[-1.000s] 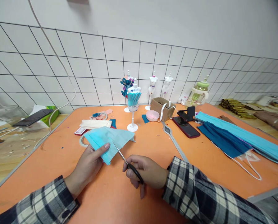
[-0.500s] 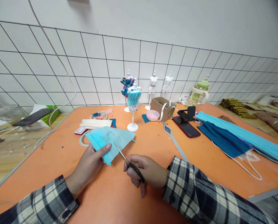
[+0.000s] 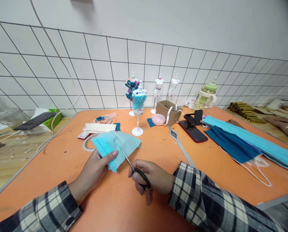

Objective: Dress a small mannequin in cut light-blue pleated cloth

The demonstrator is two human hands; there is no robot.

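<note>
Light blue non-woven fabric (image 3: 128, 143) is pinched by my left hand (image 3: 97, 167), thumb on top and fingers underneath. My right hand (image 3: 151, 177) is closed round the black handles of a pair of scissors (image 3: 141, 176). Their blades point up and left and lie at the fabric's near edge, close to my left thumb. How far the blades are apart is hard to make out. Beyond the fabric stands a small white dress form (image 3: 138, 111) wrapped in pleated light blue material. A roll of tape (image 3: 87, 143) is partly hidden behind the fabric.
Further dress forms (image 3: 159, 85) stand at the back beside a cardboard box (image 3: 169, 111) and a pink bowl (image 3: 158, 119). A phone (image 3: 194, 132), a dark blue mask (image 3: 233, 143) and light blue fabric strips (image 3: 252, 137) lie rightward. Another person's hand (image 3: 283, 124) shows at far right.
My left hand and the fabric have shifted slightly to the right, toward the scissors. The fabric reaches a little further over the blades' side; my right hand has barely moved.
</note>
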